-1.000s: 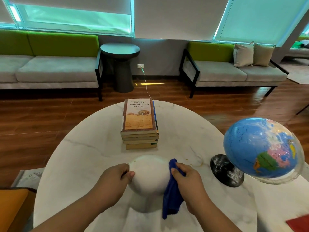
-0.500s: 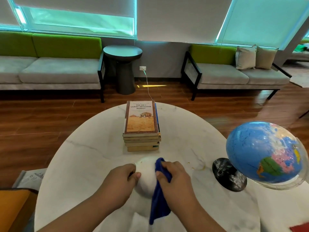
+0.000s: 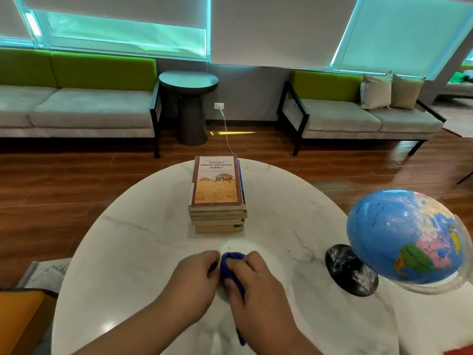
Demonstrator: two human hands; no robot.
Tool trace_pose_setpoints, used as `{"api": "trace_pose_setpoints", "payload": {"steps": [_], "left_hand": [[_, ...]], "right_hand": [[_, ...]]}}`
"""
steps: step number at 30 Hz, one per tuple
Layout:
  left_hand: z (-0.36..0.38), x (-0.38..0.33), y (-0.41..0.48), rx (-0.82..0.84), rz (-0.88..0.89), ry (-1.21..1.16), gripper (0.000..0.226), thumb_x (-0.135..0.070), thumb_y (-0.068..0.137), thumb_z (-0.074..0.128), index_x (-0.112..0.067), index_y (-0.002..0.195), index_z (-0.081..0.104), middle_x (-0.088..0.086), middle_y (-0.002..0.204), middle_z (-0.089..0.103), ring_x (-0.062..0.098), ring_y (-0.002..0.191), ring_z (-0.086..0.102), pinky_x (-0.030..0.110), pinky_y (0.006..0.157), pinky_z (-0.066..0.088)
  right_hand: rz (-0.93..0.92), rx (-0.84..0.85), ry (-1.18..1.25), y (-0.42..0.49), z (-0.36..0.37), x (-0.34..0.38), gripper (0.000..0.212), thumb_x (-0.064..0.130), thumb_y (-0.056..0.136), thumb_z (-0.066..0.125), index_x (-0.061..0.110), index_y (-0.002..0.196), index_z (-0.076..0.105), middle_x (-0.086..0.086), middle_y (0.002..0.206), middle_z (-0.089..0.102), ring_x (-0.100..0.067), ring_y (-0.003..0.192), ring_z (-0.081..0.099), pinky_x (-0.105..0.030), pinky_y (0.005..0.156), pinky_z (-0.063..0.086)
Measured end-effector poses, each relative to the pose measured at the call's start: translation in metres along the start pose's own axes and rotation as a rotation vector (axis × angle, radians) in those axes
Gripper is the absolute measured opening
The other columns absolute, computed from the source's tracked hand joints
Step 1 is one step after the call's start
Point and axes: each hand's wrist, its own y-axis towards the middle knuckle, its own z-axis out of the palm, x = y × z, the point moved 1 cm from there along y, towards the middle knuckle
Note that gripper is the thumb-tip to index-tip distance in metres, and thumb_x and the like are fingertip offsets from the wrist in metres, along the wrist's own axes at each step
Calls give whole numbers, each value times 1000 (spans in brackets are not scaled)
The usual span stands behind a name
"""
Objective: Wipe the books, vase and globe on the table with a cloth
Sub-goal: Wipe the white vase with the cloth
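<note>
Marble table [image 3: 143, 252] (wood floor [image 3: 64, 180]): left hand [image 3: 194, 279] grips vase [image 3: 242, 245], right hand [image 3: 254, 281] pinches cloth [image 3: 230, 260]

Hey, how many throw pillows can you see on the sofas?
2. Both lean at the right sofa's right end: a paler pillow, and a tan pillow to its right. The left sofa is cut off, so more may be hidden.

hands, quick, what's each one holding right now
Left hand: grips the white vase.
Right hand: holds the blue cloth, pressed against the vase.
</note>
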Motion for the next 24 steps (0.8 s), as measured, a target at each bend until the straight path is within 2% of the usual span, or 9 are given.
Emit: {"api": "trace_pose_setpoints", "payload": {"steps": [2,5,8,11,14,18,21,24], "left_hand": [[0,-3,0,-7,29,6,40,-11,93,54,-21,57,39,-11,49,46,3,49,39,17,50,33],[1,-2,0,-20,51,61,32,-20,93,58,-18,63,47,-6,56,49,6,51,42,19,52,35],[1,-6,-1,-25,72,115,26,-22,94,57,-20,68,52,-6,61,51,5,56,45,17,52,34],[0,-9,-3,-17,100,97,38,-18,93,57,-23,59,41,-8,52,45,1,51,42,16,52,34],[2,-9,-4,-9,94,124,39,-20,94,57,-24,59,39,-6,54,41,3,50,40,17,52,32],[3,-13,-4,-26,101,155,39,-21,93,57,-25,60,37,-7,55,41,5,52,38,18,51,30],[5,-8,-3,-4,81,119,39,-18,93,57,-19,59,38,-6,55,39,6,51,34,19,51,29],[7,-3,-5,-2,70,73,40,-16,93,57,-21,58,39,-7,52,41,4,47,39,19,52,35]], "right_hand": [[6,10,-10,6,-6,5,35,33,96,49,35,131,52,21,102,33,1,87,47,-1,71,33],[91,-44,-12,21,-19,0,36,35,98,47,35,133,51,19,102,37,-2,86,48,-8,75,36],[173,-47,-33,27,-25,1,33,35,99,44,33,131,53,16,100,38,-3,78,49,-9,67,38],[75,37,-66,18,-22,13,33,32,98,44,31,129,53,17,103,35,-5,88,50,-11,78,38],[90,62,-86,25,-26,16,32,33,99,43,32,129,54,15,103,36,-7,89,52,-16,82,40],[187,44,-140,42,-32,10,32,33,100,40,31,129,54,10,101,37,-9,84,49,-18,77,38],[103,100,-199,35,-27,17,28,31,100,40,28,123,55,10,99,32,-13,86,51,-21,75,40],[95,98,-157,31,-22,14,31,33,98,43,29,126,55,11,102,36,-11,90,54,-21,80,43]]}}
